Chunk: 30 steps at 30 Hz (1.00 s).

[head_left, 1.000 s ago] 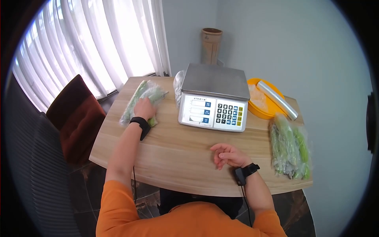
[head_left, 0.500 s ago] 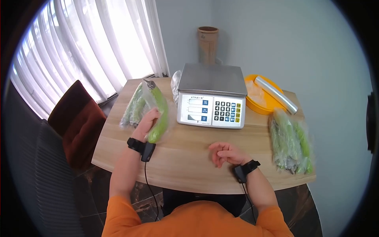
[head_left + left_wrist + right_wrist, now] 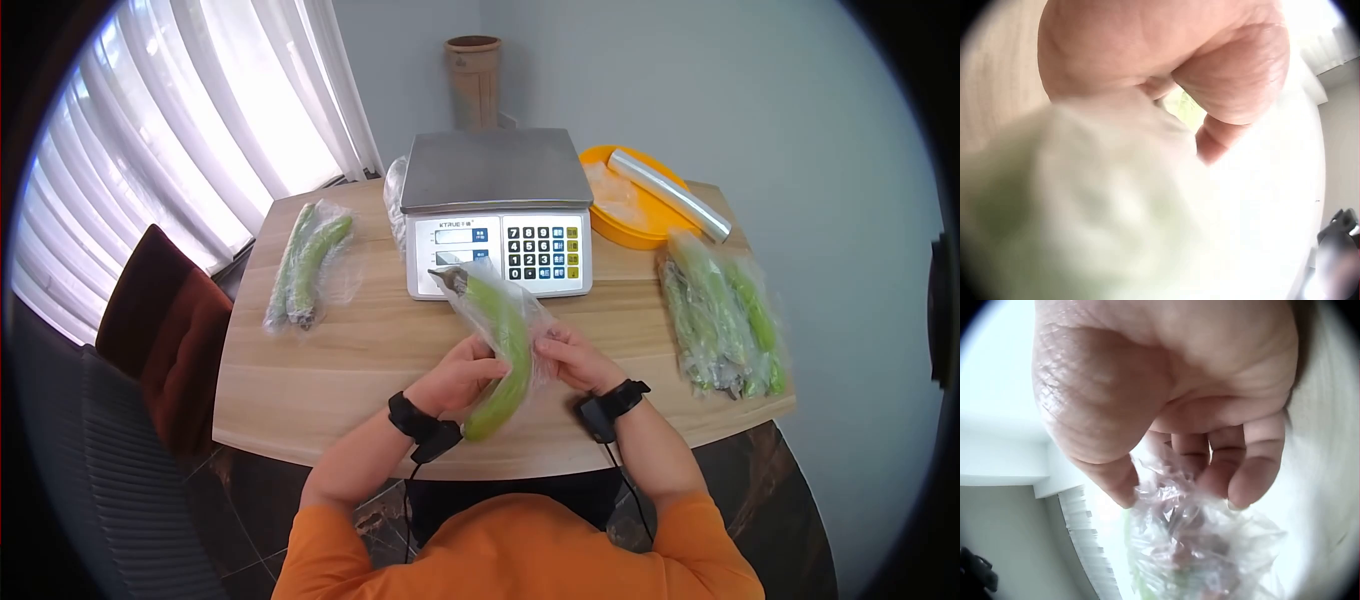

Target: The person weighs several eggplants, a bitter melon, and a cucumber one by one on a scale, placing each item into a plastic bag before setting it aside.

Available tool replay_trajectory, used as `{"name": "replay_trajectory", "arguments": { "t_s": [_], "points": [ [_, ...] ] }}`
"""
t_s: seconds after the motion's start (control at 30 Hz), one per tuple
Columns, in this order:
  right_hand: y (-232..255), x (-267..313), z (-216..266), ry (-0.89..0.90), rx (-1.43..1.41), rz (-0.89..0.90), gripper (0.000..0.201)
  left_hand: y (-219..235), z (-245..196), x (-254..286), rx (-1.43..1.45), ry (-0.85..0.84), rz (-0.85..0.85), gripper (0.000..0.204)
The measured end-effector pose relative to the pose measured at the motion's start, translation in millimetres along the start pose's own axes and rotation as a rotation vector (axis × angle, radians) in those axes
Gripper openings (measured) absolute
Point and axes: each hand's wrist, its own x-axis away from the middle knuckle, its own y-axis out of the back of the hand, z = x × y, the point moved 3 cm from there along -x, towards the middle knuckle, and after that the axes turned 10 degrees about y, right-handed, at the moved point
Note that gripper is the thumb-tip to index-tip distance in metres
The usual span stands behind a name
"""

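Observation:
A long curved green vegetable in a clear plastic bag (image 3: 508,345) is held over the near part of the table, its dark stem end in front of the scale. The left hand (image 3: 465,375) grips it from the left side, thumb across the bag. On the other side the right hand (image 3: 575,358) pinches the loose plastic. Crinkled film (image 3: 1191,531) hangs from the curled fingers in the right wrist view. In the left wrist view the bagged vegetable (image 3: 1104,206) is blurred below the left hand (image 3: 1166,56).
A scale (image 3: 500,170) stands at the back centre. Behind its right side, an orange tray (image 3: 627,232) bears a film roll (image 3: 670,195). Bagged green vegetables (image 3: 722,320) lie at the right, others (image 3: 310,265) at the left. A reddish chair (image 3: 170,340) stands left of the table.
The left hand has lifted the bagged vegetable off the left pile and carried it to the middle. The right hand, formerly holding nothing, has taken hold of the bag.

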Motion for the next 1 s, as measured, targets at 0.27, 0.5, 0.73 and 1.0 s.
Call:
{"name": "replay_trajectory", "arguments": {
  "t_s": [0.27,0.5,0.73,1.0],
  "points": [
    [0.7,10.2,21.7,-0.052,0.106,-0.074,0.012,20.9,5.9,9.0,0.167,0.058,0.154,0.056],
    [10.3,19.8,25.7,0.069,-0.062,-0.062,0.012,9.1,0.3,7.3,0.435,0.059,0.314,0.060],
    [11.4,15.8,43.1,0.213,-0.195,0.187,0.020,17.5,1.7,9.0,0.204,-0.042,0.128,0.068],
    [22.9,20.4,56.4,0.358,-0.323,0.259,0.018,23.4,3.8,1.6,-0.145,-0.044,-0.059,0.042]
  ]
}}
